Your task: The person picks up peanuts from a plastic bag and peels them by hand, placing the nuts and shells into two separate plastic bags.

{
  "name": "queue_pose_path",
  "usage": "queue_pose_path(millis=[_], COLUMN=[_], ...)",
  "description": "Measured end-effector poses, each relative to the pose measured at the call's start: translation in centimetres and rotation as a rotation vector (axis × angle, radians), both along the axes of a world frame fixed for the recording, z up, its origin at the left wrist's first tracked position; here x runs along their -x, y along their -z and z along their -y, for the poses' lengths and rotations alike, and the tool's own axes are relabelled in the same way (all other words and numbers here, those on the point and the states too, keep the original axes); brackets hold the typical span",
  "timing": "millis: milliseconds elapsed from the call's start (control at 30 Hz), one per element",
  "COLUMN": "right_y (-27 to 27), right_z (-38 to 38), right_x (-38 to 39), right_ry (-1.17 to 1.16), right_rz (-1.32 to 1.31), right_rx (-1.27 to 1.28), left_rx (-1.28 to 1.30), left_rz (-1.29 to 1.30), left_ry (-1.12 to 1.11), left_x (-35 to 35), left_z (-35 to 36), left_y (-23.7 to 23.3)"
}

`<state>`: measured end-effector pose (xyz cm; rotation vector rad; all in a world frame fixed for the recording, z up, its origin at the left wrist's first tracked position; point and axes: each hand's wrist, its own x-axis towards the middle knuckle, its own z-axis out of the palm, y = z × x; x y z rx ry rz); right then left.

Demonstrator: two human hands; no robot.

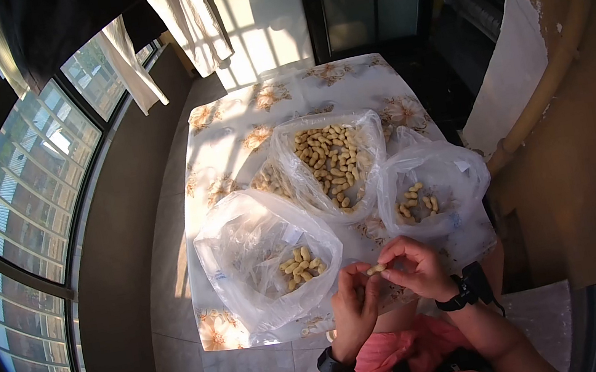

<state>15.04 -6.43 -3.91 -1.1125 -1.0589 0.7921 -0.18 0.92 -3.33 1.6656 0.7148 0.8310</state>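
A single unshelled peanut [377, 269] is pinched between the fingertips of both hands, just above the table's near edge. My left hand [356, 294] grips one end of it and my right hand [417, 270] the other. Left of my hands lies an open clear plastic bag [236, 234] with a small pile of peanuts [301, 269]. Behind them, a larger plastic bag [283, 138] holds many peanuts [329, 162]. To the right, a third plastic bag [457, 170] has several peanuts [416, 203] in it.
A flowered cloth [226, 120] covers the table. Windows [36, 186] line the left side, with hanging white cloths [189, 25] nearby. A white fridge-like cabinet [263, 29] stands beyond the table, and a brown panel [573, 168] rises on the right.
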Motion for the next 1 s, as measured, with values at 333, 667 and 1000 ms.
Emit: queue_pose_path(millis=[333,667,1000], right_y=[-0.2,-1.2,-4.1], right_z=[0.1,0.6,2.4], right_x=[0.0,-0.2,-5.7], right_ry=[-0.007,0.017,0.55], right_rz=[-0.017,-0.143,0.225], right_rx=[0.016,-0.019,-0.119], left_rx=[0.008,0.039,0.03], left_rz=[-0.062,0.039,-0.001], left_ry=[0.016,0.051,0.051], left_x=[0.0,-0.2,-0.2], left_z=[-0.1,-0.7,-0.7], left_y=[-0.4,0.2,0.4])
